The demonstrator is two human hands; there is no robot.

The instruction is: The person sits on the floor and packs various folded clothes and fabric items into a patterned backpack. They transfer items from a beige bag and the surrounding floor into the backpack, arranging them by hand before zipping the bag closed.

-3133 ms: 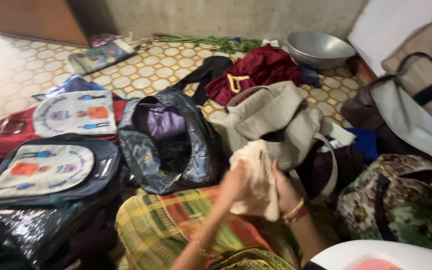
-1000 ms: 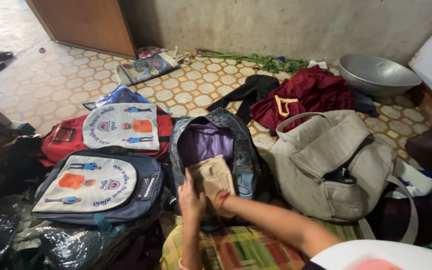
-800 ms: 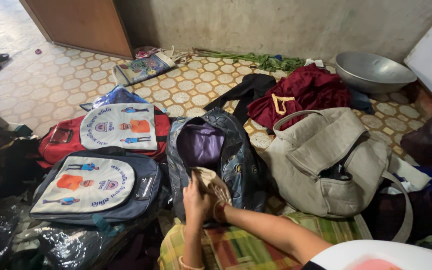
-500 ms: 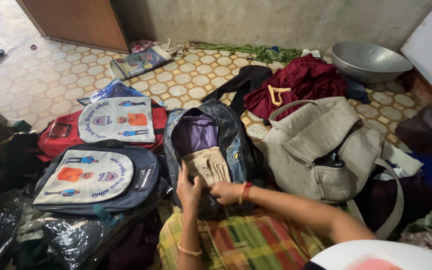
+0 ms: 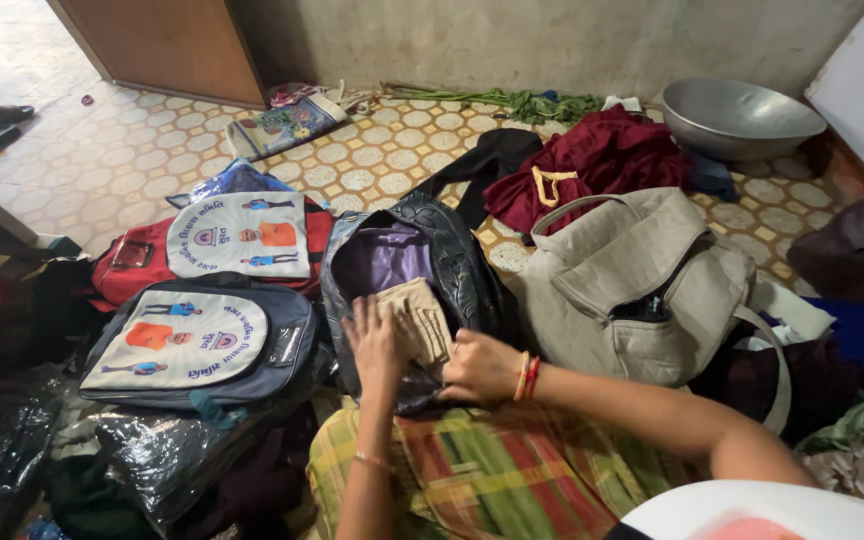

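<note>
Beige folded cloth (image 5: pixel 414 320) sits in the mouth of the open dark bag (image 5: pixel 452 270), pinned flat by my left hand (image 5: pixel 373 345) while my right hand (image 5: pixel 480 366) grips its lower edge, I judge to keep the fold. Bag's depths stay hidden; a grey tote (image 5: pixel 632 285) lies beside.

Beige folded cloth (image 5: pixel 415 320) sits over purple lining in the dark floral bag (image 5: pixel 452 270). Maroon garment (image 5: pixel 602 160) upper right, yellow-patterned floor tiles (image 5: pixel 372 165).
</note>
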